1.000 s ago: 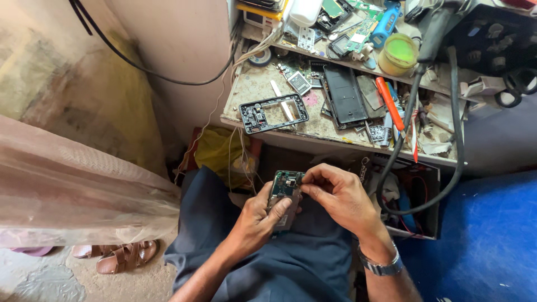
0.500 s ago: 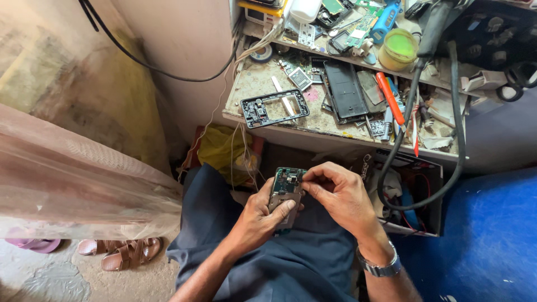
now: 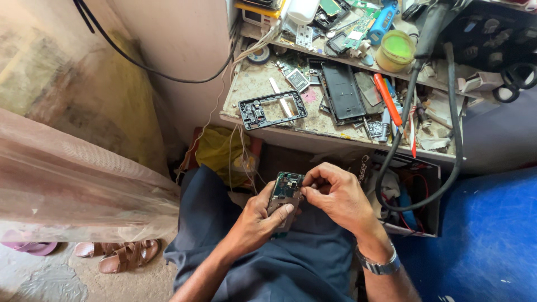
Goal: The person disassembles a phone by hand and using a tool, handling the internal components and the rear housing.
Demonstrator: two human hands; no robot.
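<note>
Little has been shifted since a second ago: the opened phone point(image 3: 285, 193) is still held over the lap, and only the view has drifted a touch, so that the sandals point(image 3: 127, 254) on the floor are now seen nearer the bottom left. The phone, its back removed and its green board exposed, is gripped by the left hand point(image 3: 258, 219), fingers curled beneath it and the thumb pressed across its lower part. The right hand point(image 3: 338, 196) is closed in a pinch at the phone's upper right edge, fingertips touching the board; whether anything small is held between them cannot be told. A metal watch point(image 3: 379, 264) is worn on the right wrist.

Beyond the hands, the desk point(image 3: 246, 84) is seen cluttered. Near its left front corner a black phone frame point(image 3: 272, 109) is laid flat, with a white strip inside its opening. Towards the middle a dark phone back panel point(image 3: 342, 92) is set, and just beside it, to the right, an orange-handled tool point(image 3: 387, 99). At the far edge a round tub with a green lid point(image 3: 395, 49) is stood. A thick black cable point(image 3: 447, 140) is looped down over the front edge into an open box point(image 3: 414, 201) by the right knee. A yellow bag point(image 3: 221, 154) is tucked below the left front corner.
</note>
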